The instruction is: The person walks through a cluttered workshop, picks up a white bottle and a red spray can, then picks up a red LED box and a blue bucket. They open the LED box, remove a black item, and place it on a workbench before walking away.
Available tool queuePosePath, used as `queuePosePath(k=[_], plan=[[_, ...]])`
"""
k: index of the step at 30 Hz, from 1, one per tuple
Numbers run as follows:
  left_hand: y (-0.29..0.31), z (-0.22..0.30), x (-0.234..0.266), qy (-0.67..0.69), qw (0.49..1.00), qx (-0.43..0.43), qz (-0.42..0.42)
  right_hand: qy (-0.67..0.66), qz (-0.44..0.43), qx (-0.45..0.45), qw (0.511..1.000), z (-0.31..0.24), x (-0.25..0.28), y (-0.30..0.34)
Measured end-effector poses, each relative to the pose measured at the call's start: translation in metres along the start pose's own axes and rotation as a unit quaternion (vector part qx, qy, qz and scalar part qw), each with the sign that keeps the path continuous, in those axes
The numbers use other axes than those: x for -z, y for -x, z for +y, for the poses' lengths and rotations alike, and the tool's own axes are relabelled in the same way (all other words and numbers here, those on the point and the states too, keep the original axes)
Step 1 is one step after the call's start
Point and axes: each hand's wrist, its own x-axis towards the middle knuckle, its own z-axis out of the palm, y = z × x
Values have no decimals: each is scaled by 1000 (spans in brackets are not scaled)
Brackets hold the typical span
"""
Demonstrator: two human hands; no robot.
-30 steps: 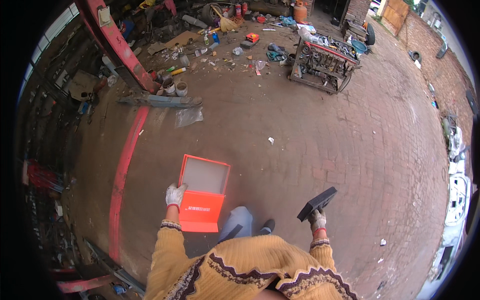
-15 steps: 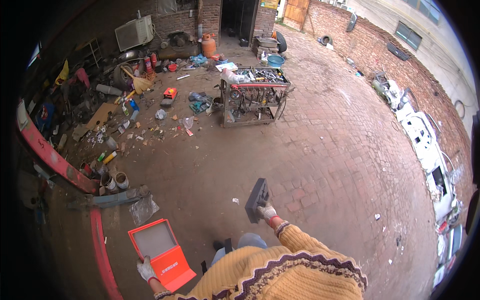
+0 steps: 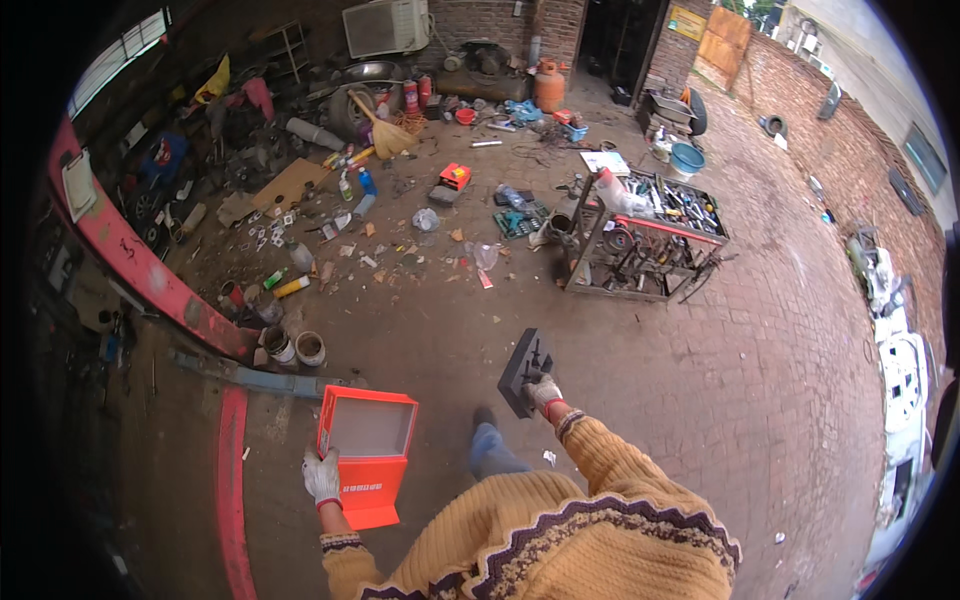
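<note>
Carrying step in hand: gloved left hand [image 3: 322,476] grips the open orange case [image 3: 366,455], right hand [image 3: 543,392] grips its black tool insert [image 3: 525,370]; next, reseating likely needs alignment.

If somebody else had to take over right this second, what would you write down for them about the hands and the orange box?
Left hand, gloved, grips the open orange case by its left edge; the inside looks empty.
Right hand, gloved, holds the black tray insert up and apart from the case.
Done: insert is out of the case.
Left: insert and case are still separate, both off the ground.
A tool cart stands ahead on the brick floor.
</note>
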Motion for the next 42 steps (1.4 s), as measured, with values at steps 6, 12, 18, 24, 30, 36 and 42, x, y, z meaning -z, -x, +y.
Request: queuePosePath(k=[6,12,18,24,30,36,42], plan=[[-73,95,-5,-64,996,56,20,25,-20,70,997,-193,-91,-198],[-135,167,-32,-128,992,6,18,55,-15,241,969,-337,-95,-196],[-217,279,-93,-245,944,-202,-91,235,-190,408,862,-367,-103,-100],[-252,389,-145,-262,760,-582,-121,355,-33,198,913,-340,-67,-105],[-239,447,-192,-30,779,-624,43,216,164,28,962,-294,-63,-68],[-223,471,-240,-96,684,-687,-227,28,266,-123,956,-232,-82,-34],[-186,476,-247,-161,506,-777,-339,-112,310,-109,938,-190,-84,14]])
